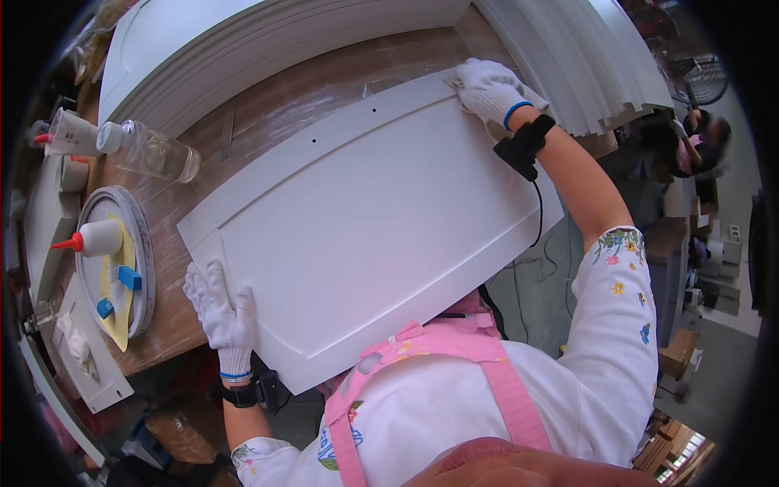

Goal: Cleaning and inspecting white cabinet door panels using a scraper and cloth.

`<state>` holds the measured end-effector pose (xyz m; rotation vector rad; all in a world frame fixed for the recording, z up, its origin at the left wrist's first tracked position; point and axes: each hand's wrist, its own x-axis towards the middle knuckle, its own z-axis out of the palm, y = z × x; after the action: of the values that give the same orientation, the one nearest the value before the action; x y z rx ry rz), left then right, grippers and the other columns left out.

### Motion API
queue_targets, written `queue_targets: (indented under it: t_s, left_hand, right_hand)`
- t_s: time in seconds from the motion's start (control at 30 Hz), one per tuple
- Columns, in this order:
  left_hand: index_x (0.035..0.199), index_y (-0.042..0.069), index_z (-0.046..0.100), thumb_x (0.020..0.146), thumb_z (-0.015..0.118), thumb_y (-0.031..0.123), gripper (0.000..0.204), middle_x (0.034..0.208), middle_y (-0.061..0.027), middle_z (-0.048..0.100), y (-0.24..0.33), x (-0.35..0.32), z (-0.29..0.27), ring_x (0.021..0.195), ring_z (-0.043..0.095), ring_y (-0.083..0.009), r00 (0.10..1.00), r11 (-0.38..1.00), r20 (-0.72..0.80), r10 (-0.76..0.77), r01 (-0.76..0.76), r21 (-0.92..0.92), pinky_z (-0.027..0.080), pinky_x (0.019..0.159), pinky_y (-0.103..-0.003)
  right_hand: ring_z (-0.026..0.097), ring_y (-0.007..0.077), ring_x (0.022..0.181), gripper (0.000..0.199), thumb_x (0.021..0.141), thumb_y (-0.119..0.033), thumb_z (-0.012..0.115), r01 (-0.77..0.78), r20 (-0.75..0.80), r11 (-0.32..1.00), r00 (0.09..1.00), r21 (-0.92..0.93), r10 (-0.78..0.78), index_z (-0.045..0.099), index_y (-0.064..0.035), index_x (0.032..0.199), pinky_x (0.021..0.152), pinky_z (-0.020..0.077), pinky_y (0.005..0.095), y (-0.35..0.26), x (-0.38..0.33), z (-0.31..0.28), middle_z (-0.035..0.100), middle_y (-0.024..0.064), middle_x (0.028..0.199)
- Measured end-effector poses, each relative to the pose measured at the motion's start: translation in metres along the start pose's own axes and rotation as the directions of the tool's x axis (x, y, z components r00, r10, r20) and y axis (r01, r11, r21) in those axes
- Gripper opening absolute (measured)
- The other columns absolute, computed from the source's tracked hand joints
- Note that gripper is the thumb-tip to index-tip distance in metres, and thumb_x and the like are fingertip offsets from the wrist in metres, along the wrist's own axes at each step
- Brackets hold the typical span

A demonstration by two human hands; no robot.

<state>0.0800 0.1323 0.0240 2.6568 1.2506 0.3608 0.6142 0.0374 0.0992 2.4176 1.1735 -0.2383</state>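
A white panel door (373, 219) with a recessed middle and two small dark holes near its far edge lies across the bench in front of me, its near edge close to my body. My left hand (219, 312), in a white knit glove, rests at the panel's left end with fingers stretched out, holding nothing. At the far right corner, my right hand (489, 88), also gloved, presses down with its fingers curled. A small tan edge and some pale material show around it, but what it grips is mostly hidden.
Stacked white panels (268, 57) stand at the back, more panels (576, 65) at the far right. On the left are a clear bottle (162, 154), a white cup (71, 134) and a round lid (146, 268) bearing a red-tipped squeeze bottle (101, 238) and blue blocks (129, 277). Another person (699, 142) is far right.
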Motion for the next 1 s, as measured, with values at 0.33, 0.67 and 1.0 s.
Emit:
queue_targets:
  t_s: [0.33,0.67,1.0]
  left_hand:
    - [0.144,0.004,0.047,0.089,0.063,0.033,0.064,0.155,-0.0299,0.027,-0.004,-0.002,-0.003,0.145,0.023,-0.0468,1.0,1.0,0.006,-0.002,0.002,-0.015,0.014,0.12,-0.053]
    - [0.142,0.003,0.049,0.087,0.064,0.03,0.063,0.15,-0.0305,0.035,-0.001,0.0,-0.003,0.143,0.028,-0.0451,0.999,0.998,-0.04,0.033,-0.035,-0.047,0.015,0.12,-0.052]
    - [0.14,0.005,0.052,0.083,0.068,0.032,0.064,0.146,-0.0332,0.039,-0.004,-0.004,-0.005,0.139,0.034,-0.048,0.994,0.998,-0.106,0.031,-0.038,-0.059,0.019,0.119,-0.055]
  right_hand:
    - [0.064,0.0341,0.108,0.029,0.089,-0.023,0.065,-0.125,0.046,0.968,0.992,0.218,0.118,0.065,-0.0074,0.114,0.093,0.0517,0.0427,-0.021,0.0,-0.026,0.067,0.0178,0.112]
    - [0.062,0.0371,0.111,0.032,0.092,-0.028,0.059,0.672,-0.316,0.681,0.74,0.293,-0.594,0.068,-0.0077,0.115,0.094,0.0509,0.0443,-0.297,-0.077,-0.061,0.062,0.0216,0.116]
    - [0.064,0.0371,0.107,0.029,0.088,-0.023,0.064,0.203,-0.154,0.936,0.974,0.289,-0.164,0.069,-0.0095,0.113,0.091,0.0523,0.0443,-0.179,-0.025,-0.042,0.065,0.019,0.117]
